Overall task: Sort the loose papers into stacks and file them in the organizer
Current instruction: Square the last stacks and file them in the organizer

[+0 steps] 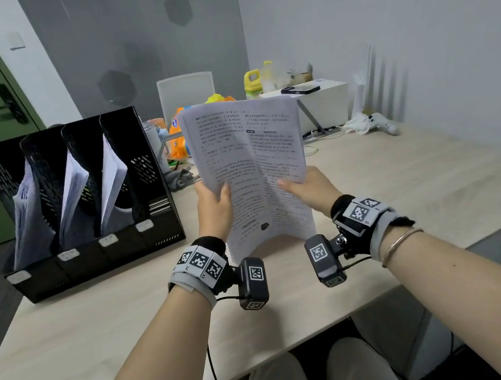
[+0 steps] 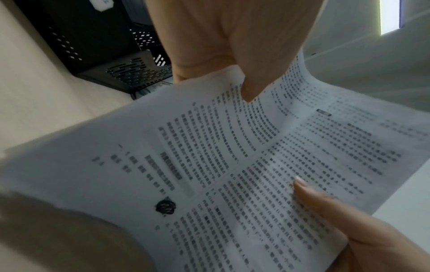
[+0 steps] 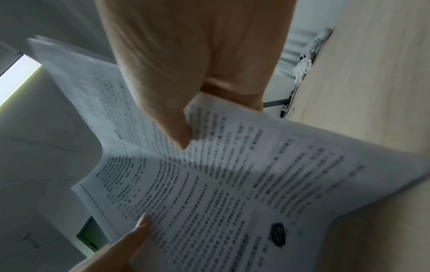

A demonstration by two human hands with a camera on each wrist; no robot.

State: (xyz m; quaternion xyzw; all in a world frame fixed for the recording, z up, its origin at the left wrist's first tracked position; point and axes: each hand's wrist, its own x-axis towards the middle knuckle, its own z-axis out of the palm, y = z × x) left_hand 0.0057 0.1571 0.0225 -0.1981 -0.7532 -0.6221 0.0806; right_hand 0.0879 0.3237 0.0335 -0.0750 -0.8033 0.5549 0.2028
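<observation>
Light wooden table [image 1: 404, 172]. On its left side, black four-slot file organizer [image 1: 152, 159]: three slots with white paper stacks, small white labels in front, unreadable. Printed sheet [image 1: 248, 164], dense two-column text too blurred to read, black blot low, held upright above table. Left hand [image 1: 214, 208] and right hand [image 1: 308, 189] pinching its side edges.

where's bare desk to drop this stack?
Bare desk runs right of the right hand and the papers, out to the wall. Also bare: the near strip in front of the organizer, by the left hand. The far edge is crowded: bags, bottles, a white box.
</observation>
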